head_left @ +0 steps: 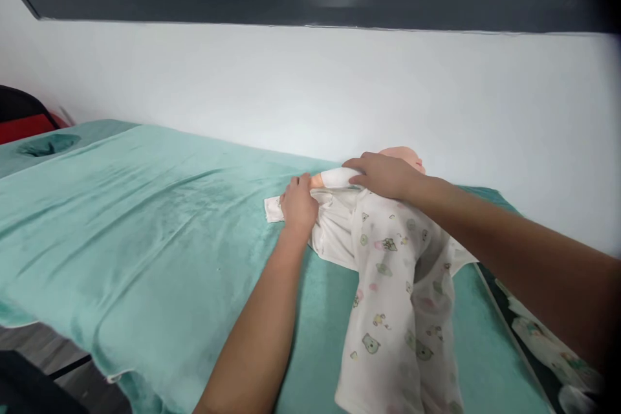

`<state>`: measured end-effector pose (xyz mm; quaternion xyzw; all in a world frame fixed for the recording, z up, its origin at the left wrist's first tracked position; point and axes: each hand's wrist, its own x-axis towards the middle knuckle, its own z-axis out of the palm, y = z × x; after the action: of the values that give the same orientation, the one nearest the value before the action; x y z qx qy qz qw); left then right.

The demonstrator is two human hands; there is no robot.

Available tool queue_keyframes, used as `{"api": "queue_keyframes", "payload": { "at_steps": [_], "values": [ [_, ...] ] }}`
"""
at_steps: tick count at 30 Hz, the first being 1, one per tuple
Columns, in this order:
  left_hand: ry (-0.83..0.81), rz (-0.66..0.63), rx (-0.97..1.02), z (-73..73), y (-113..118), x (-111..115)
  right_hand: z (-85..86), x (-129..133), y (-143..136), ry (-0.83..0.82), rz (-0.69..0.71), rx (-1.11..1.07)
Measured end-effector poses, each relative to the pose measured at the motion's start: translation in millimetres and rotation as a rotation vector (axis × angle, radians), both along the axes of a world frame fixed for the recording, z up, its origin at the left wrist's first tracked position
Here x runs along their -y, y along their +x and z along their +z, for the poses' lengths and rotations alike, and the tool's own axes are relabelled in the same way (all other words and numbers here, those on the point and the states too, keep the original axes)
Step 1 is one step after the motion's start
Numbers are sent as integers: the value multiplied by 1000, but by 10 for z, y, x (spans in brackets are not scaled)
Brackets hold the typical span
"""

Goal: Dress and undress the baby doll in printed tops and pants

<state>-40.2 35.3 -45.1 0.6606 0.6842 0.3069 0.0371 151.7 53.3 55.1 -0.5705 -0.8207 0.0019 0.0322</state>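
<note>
A baby doll (402,154) lies near the wall, its head partly hidden behind my right hand (388,174). White baby clothes (381,284) with small animal prints spread over its body and hang toward me. My left hand (298,207) is closed around a sleeve (273,209), whose cuff sticks out on the left, right at the end of the doll's arm (317,181). Whether the doll's hand is also in that grip is hidden. My right hand lies over the doll's upper arm, fingers curled on its white covering (338,177).
A green velvety cover (145,226) is spread over the bed, wrinkled at the left. Behind it rise a white wall (242,84) and a dark window frame (388,3). At the lower right are printed cloth items (548,343). A red and black object (24,116) stands far left.
</note>
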Motion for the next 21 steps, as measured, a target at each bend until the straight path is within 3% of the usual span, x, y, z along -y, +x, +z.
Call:
{"api": "queue_keyframes", "payload": {
  "at_steps": [4,9,11,13,16,19,21],
  "values": [
    [119,41,-144,15,65,9,-128,-62,-183,-38,7,42],
    [90,-206,-216,-32,130,-35,-263,-146,-442,-110,15,47],
    [46,-244,-202,-54,134,-61,-255,-154,-445,-127,4,31],
    [37,-204,-199,-62,127,-74,-222,-118,-326,-104,-9,-31],
    [58,-106,-203,-50,113,-59,-248,55,84,53,-89,-324],
    [68,-30,-204,-36,118,-26,-519,322,587,269,-371,-573],
    [68,-8,-216,-36,136,-12,-808,488,840,342,-486,-563]
  ]
}}
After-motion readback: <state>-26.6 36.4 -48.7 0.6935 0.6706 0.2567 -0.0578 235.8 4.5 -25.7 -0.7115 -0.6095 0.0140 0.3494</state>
